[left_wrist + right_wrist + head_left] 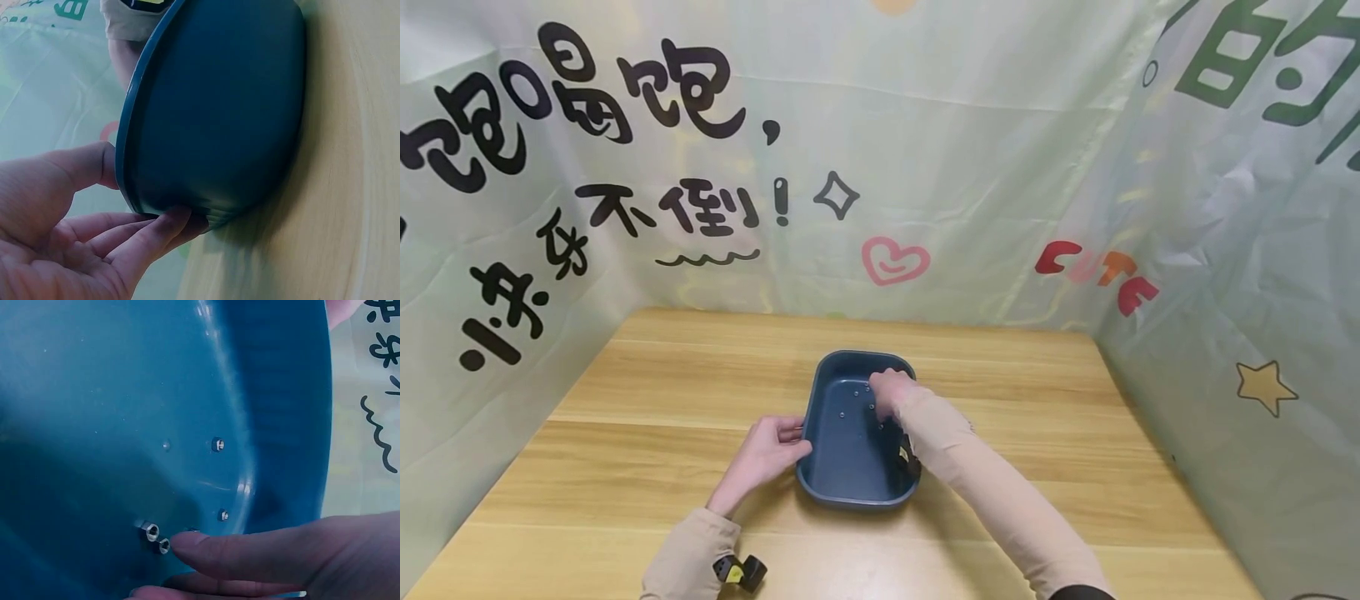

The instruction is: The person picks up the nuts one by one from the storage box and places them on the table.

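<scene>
Right wrist: nuts (148, 529) in tub (287, 412)

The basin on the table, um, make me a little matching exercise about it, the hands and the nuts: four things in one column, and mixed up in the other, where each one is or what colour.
Column one
1. Left hand
2. Nuts
3. Basin
4. Right hand

Column two
A. Dark blue
B. Down inside the basin, among small metal pieces
C. Against the basin's outer side
D. Silvery, lying in the basin

Right pairs: 1-C, 2-D, 3-A, 4-B
</scene>
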Action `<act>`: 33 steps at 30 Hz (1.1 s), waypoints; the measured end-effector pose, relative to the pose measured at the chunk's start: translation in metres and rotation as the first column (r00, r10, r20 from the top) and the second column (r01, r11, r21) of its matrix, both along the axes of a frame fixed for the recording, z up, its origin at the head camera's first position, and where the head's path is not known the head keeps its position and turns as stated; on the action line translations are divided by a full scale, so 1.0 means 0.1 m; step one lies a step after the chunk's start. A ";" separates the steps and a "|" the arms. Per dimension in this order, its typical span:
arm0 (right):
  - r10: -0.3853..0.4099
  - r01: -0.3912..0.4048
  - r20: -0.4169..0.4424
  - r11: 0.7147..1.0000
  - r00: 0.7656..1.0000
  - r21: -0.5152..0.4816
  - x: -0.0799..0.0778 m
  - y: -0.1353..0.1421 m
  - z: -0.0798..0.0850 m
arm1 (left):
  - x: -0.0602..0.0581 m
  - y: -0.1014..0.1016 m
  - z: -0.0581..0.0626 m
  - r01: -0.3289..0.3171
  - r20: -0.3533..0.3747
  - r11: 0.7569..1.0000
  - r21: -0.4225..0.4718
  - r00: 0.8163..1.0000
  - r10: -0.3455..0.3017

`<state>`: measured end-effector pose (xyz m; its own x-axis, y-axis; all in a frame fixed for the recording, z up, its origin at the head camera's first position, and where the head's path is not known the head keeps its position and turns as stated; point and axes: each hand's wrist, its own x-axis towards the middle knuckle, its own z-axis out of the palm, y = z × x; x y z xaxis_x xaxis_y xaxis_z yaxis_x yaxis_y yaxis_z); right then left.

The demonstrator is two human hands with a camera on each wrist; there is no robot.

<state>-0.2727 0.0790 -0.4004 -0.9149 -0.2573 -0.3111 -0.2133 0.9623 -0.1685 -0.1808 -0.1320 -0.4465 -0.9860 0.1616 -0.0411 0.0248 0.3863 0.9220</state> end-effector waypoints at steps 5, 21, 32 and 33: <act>-0.006 0.006 -0.015 1.000 1.000 0.021 -0.04 -0.01 -0.05 | 0.00 0.00 -0.01 0.000 -0.002 1.000 -0.001 1.000 0.000; -0.021 0.019 -0.029 0.998 0.999 -0.062 -0.06 -0.05 -0.12 | -0.01 -0.01 -0.02 0.004 -0.011 1.000 0.002 1.000 -0.004; -0.033 0.033 0.007 0.990 0.999 -0.137 -0.10 -0.07 -0.18 | 0.00 -0.01 -0.02 0.010 -0.007 1.000 0.022 1.000 -0.009; -0.029 0.029 0.002 0.990 1.000 -0.135 -0.10 -0.08 -0.18 | 0.00 -0.01 -0.02 0.009 -0.005 1.000 0.023 1.000 -0.009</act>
<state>-0.2829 0.0714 -0.4188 -0.9226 -0.2702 -0.2753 -0.1855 0.9366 -0.2974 -0.1810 -0.1335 -0.4487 -0.9848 0.1710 -0.0320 0.0330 0.3647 0.9305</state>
